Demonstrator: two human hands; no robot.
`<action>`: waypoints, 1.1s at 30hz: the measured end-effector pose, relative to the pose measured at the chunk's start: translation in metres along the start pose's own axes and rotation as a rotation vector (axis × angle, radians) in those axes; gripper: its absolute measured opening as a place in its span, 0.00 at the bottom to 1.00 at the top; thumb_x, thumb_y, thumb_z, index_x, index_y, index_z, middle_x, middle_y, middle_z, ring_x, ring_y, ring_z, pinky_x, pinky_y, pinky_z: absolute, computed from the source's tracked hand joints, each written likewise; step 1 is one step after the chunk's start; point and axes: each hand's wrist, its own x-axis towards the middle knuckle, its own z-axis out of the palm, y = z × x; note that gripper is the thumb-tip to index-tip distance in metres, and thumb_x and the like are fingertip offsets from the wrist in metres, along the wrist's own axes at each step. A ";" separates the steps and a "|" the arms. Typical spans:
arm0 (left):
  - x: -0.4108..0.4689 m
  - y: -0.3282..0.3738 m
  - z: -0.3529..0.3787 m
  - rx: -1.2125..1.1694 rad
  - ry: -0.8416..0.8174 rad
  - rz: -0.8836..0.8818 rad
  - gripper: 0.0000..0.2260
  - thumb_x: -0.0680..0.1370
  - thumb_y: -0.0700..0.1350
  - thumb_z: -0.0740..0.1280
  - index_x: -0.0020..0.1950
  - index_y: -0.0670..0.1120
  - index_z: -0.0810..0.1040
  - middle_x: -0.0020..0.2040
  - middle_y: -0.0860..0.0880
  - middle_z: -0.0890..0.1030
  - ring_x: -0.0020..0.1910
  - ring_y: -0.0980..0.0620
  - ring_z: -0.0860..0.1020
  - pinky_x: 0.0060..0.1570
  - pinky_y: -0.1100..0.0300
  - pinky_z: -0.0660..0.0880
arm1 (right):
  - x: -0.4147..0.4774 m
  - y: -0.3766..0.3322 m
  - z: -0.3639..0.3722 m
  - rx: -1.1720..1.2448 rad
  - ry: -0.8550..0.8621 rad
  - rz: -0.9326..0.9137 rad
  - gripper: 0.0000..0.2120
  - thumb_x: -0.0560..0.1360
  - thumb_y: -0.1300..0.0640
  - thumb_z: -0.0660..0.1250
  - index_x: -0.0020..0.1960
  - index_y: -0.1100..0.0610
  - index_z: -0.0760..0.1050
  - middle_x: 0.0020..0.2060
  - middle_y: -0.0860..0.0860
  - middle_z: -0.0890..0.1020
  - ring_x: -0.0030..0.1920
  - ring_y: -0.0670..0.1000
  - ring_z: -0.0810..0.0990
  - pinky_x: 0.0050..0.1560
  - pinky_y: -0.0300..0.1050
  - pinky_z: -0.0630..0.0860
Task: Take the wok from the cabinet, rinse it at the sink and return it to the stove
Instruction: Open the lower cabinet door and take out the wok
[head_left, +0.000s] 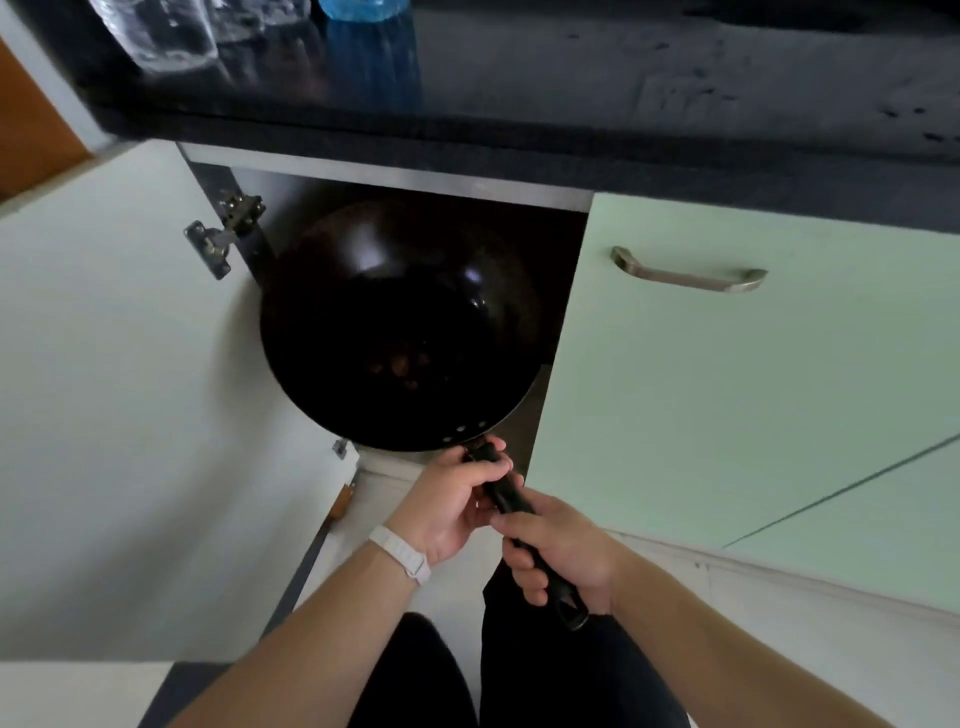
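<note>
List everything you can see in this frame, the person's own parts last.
wok: one, black, at the cabinet mouth
countertop: one, black, above the cabinet
open door: one, whitish, left
hinge: one, metal, on open door
closed door: one, pale green, right
door handle: one, silver, on closed door
glassware: count unclear, clear, countertop top left
blue thing: one, blue, top edge, cut off
wristband: one, white, left wrist
left hand: one, grips wok handle near the bowl
right hand: one, grips handle's end
</note>
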 end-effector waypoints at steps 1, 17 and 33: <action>-0.008 0.002 0.001 -0.010 0.014 -0.030 0.09 0.77 0.33 0.66 0.55 0.43 0.76 0.40 0.46 0.81 0.41 0.47 0.83 0.42 0.52 0.72 | -0.007 -0.002 0.005 0.004 0.008 0.027 0.04 0.82 0.59 0.61 0.56 0.57 0.68 0.28 0.51 0.69 0.24 0.49 0.64 0.23 0.41 0.66; -0.191 0.044 0.082 -0.202 0.050 -0.321 0.07 0.78 0.33 0.65 0.53 0.43 0.75 0.40 0.46 0.79 0.42 0.47 0.81 0.45 0.51 0.73 | -0.192 -0.066 0.099 -0.003 0.071 0.307 0.16 0.80 0.58 0.63 0.65 0.64 0.68 0.27 0.50 0.70 0.25 0.48 0.65 0.24 0.41 0.67; -0.366 0.124 0.164 -0.148 0.026 -0.360 0.07 0.78 0.34 0.65 0.52 0.44 0.76 0.39 0.46 0.80 0.41 0.48 0.81 0.42 0.53 0.75 | -0.368 -0.130 0.197 0.060 0.080 0.263 0.15 0.80 0.57 0.64 0.65 0.59 0.70 0.28 0.51 0.70 0.25 0.49 0.66 0.26 0.43 0.67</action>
